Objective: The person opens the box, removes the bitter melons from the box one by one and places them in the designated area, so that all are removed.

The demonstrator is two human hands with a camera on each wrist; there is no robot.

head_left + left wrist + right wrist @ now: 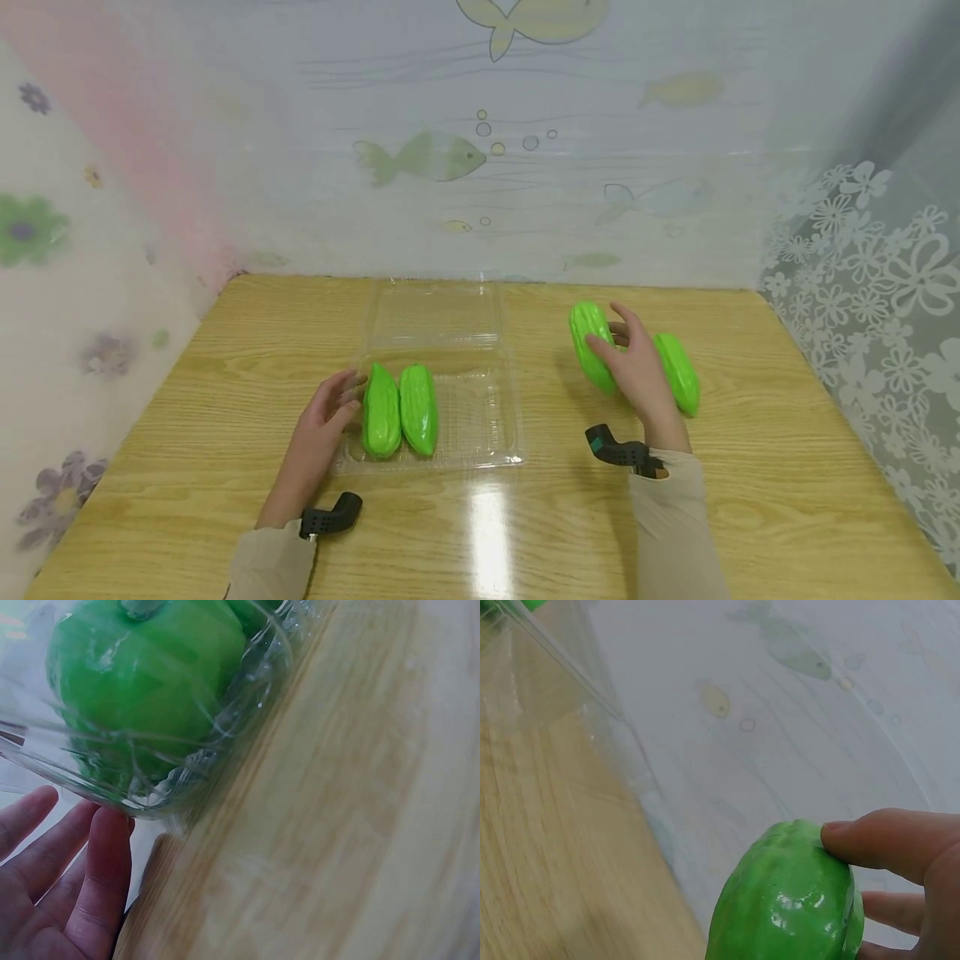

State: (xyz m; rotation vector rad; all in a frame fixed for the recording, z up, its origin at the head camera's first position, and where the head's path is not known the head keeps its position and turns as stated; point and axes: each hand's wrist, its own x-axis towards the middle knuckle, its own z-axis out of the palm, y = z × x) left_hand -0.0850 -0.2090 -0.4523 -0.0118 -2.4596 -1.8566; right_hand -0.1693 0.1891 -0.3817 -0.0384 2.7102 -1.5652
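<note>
Two bright green bitter gourds [382, 417] lie side by side in the left half of the clear plastic container [472, 417], the left one's pointed end away from you and the right one's towards you. The container sits open on the wood-grain table [562, 533], its transparent lid [438, 308] folded back on the far side. Your left hand [322, 421] is relaxed at the container's left edge, fingers loosely bent and grasping nothing; the left wrist view shows its fingertips at the clear wall. Your right hand [637, 367] grasps a third gourd [588, 333] between thumb and fingers, holding it above the table, to the right of the container and apart from it. A fourth gourd [678, 375] rests on the table just right of that hand. Behind everything hangs a fish-patterned curtain [300, 192].
</note>
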